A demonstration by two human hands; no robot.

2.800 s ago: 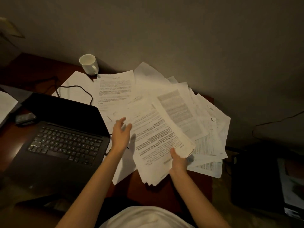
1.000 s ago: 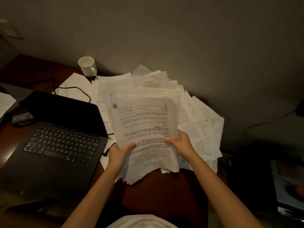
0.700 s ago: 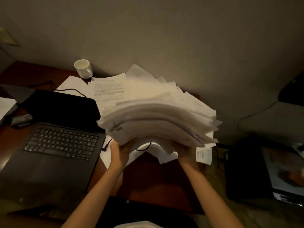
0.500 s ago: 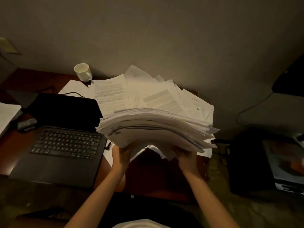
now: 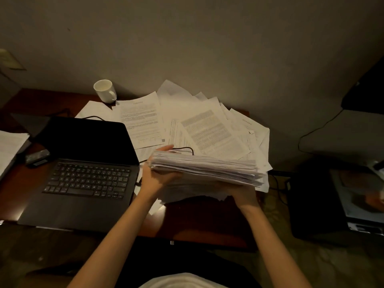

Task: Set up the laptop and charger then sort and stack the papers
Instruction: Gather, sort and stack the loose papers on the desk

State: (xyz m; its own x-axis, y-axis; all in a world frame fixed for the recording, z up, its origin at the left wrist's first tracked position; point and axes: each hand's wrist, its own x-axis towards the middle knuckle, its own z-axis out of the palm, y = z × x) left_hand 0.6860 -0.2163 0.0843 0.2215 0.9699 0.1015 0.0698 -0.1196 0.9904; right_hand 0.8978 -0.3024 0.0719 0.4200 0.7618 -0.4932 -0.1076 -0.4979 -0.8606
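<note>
A: Head view first. What can be counted?

B: One laptop (image 5: 83, 173), open, left of centre, its dark screen tilted back toward the wall. One white mug (image 5: 104, 91) stands upright at the upper left, handle toward the lower right. One stack (image 5: 205, 169) of papers is lifted at the centre. Behind it a spread of loose sheets (image 5: 199, 125) fans across the desk (image 5: 207, 221); they overlap too much to count. One more pile of paper (image 5: 10, 148) lies at the far left edge.

A: Hands?

B: Two. The left hand (image 5: 158, 173) grips the stack's left end, thumb over the top sheet and fingers below. The right hand (image 5: 245, 194) holds the right end from underneath; its fingers are hidden by the paper.

A: Which way does the stack run?

B: Its long axis runs left to right across the frame, dipping slightly toward the right. It is seen edge-on, sheets roughly flat, edges ragged and uneven. It is held above the desk, just right of the laptop.

A: Cables?

B: One thin black cable (image 5: 182, 148) loops over the sheets just behind the stack. A charger brick I cannot tell apart. One small dark object (image 5: 37, 157) lies left of the laptop.
</note>
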